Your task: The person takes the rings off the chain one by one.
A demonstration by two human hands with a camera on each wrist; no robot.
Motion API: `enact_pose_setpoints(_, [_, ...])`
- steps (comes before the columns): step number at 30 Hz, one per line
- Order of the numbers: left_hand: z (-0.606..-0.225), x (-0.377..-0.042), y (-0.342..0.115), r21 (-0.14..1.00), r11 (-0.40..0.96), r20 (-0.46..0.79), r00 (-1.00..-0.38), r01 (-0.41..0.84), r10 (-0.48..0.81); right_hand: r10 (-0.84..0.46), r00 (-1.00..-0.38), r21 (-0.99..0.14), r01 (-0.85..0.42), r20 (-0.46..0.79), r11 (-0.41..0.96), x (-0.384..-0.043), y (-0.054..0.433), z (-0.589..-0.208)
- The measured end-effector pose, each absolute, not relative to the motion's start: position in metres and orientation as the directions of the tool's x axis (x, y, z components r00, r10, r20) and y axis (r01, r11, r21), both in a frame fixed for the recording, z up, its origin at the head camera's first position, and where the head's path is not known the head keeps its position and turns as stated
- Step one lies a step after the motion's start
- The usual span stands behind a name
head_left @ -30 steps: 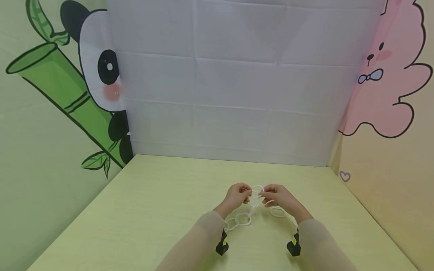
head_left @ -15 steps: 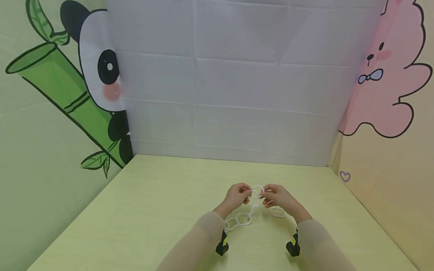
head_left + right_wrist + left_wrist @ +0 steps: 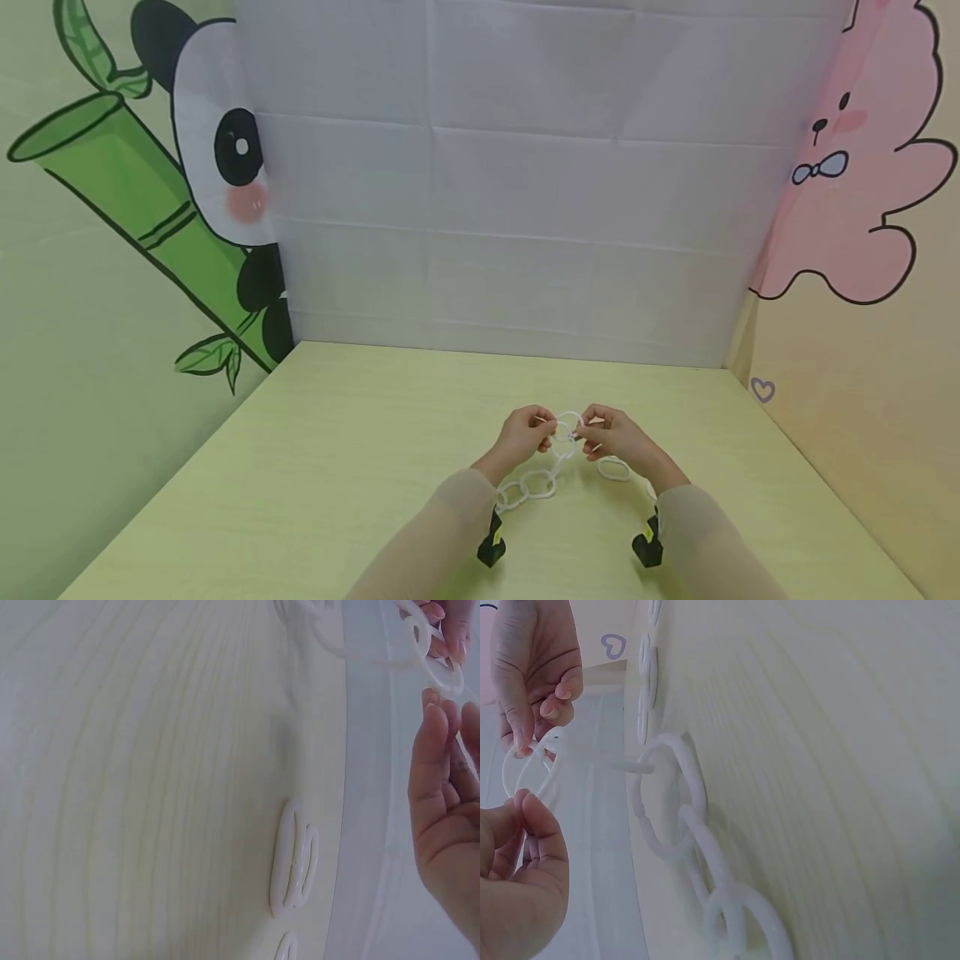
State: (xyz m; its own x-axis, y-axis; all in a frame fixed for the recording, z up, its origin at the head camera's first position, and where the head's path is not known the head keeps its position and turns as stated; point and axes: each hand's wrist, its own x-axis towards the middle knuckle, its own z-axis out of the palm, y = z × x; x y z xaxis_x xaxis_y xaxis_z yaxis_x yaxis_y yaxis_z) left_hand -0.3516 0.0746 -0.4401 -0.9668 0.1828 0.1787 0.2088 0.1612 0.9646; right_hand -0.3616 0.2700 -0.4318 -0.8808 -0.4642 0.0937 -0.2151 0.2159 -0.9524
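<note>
Both hands meet above the table, pinching white plastic chain links between thumb and fingertips. My left hand [image 3: 525,434] grips one side of the raised links, and my right hand [image 3: 619,437] the other side. An upper ring [image 3: 570,412] spans the gap between the fingertips. From there a white link chain [image 3: 696,780] hangs down to the table and runs towards my left wrist. Whether the link pinched on the right is joined to the chain is hidden by the fingers. Separate white links [image 3: 280,862] lie flat on the table below my right hand.
The pale yellow wooden table [image 3: 337,467] extends on all sides of the hands. A white cloth sheet [image 3: 510,192] stands behind it, with painted walls left and right. Black wrist mounts [image 3: 492,546] hang under both sleeves, close to the table.
Almost nothing differs: both hands keep their pinch at the same place, and the right hand has shifted very slightly. The chain and the loose links lie as before.
</note>
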Motion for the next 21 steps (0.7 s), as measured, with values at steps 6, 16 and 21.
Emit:
enact_pose_setpoints(6, [-0.4397,-0.3518,0.0741,0.965,0.16,0.18,-0.967,0.209,0.178,-0.447,-0.89,-0.953,-0.203,0.084,0.224,-0.3639,0.2706,-0.4339])
enact_pose_setpoints(16, [-0.4383,-0.3502,0.0727,0.962,0.159,0.191,-0.962,0.223,0.193,-0.368,-0.928,-0.948,-0.168,0.06,0.269,-0.3616,0.2702,-0.431])
enact_pose_setpoints(21, [-0.4376,-0.3503,0.072,0.963,0.149,0.192,-0.962,0.223,0.194,-0.348,-0.936,-0.946,-0.163,0.058,0.28,-0.3624,0.2718,-0.4321])
